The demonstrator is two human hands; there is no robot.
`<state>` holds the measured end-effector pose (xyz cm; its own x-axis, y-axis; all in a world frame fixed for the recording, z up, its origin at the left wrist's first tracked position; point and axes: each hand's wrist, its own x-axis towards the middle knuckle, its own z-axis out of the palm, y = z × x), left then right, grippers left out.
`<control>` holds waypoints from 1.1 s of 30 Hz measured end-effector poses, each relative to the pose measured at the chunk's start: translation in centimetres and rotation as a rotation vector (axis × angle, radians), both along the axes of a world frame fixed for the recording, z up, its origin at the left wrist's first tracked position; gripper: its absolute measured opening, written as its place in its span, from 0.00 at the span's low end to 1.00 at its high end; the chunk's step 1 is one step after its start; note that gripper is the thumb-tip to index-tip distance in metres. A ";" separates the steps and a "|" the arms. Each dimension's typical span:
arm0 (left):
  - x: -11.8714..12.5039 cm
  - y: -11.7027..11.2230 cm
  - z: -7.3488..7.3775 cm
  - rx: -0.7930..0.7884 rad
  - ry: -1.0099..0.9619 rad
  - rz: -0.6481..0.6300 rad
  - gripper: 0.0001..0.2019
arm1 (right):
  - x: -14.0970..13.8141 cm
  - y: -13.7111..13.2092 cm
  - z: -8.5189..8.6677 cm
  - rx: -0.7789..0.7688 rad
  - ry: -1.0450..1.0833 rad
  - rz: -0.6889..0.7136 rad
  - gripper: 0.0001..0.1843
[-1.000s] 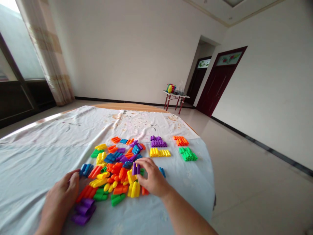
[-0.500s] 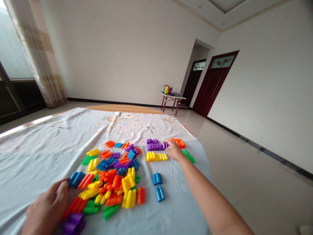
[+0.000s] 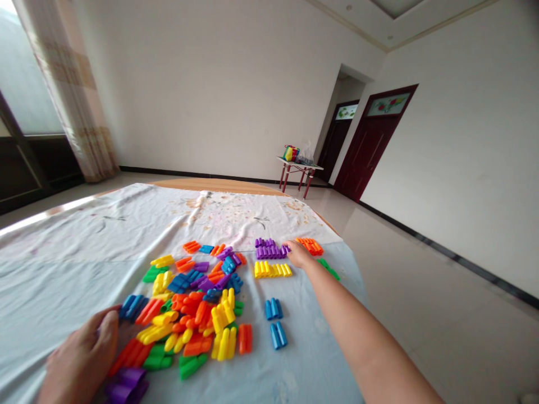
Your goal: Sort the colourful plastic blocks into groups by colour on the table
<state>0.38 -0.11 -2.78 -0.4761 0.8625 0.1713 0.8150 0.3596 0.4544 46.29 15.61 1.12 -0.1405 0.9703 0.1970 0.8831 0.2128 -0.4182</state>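
My right hand (image 3: 298,254) reaches to the far right part of the cloth. Its thumb and fingers are closed on a purple plastic tube block (image 3: 286,250) at the right end of a purple row (image 3: 268,252). Just nearer lies a yellow row (image 3: 273,270). My left hand (image 3: 84,350) rests at the left of a mixed pile of tube blocks (image 3: 191,308), fingers loosely bent and apart. Its index fingertip is beside or touching a blue block (image 3: 133,307); the other fingers are partly hidden. A purple block (image 3: 126,386) lies near its wrist.
Two blue blocks (image 3: 278,335) lie right of the pile. Orange blocks (image 3: 310,246) and green blocks (image 3: 328,269) sit beyond my right forearm. A wrinkled cloth (image 3: 138,224) covers the table. A small side table (image 3: 300,165) with bags stands by the far wall.
The view has shifted slightly, moving things a little to the right. My right hand stays at the end of the purple row, and my left hand keeps its place beside the pile.
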 end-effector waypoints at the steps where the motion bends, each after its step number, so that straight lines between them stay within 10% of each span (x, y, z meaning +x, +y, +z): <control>1: 0.1 0.0 0.1 -0.029 -0.023 0.005 0.31 | -0.1 0.1 0.1 -0.008 -0.001 0.002 0.25; 23: 1.8 -0.8 2.5 -0.122 -0.095 0.011 0.32 | -0.6 -0.5 0.6 0.045 0.071 -0.051 0.28; 33: 3.4 -1.8 3.9 -0.032 -0.137 -0.017 0.26 | -6.9 -7.7 3.6 0.211 0.274 0.166 0.17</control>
<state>3.77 -1.87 1.12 -0.4789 0.8744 0.0780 0.7520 0.3628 0.5504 39.40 7.92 4.69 -0.2069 0.8727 0.4423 0.6907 0.4505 -0.5657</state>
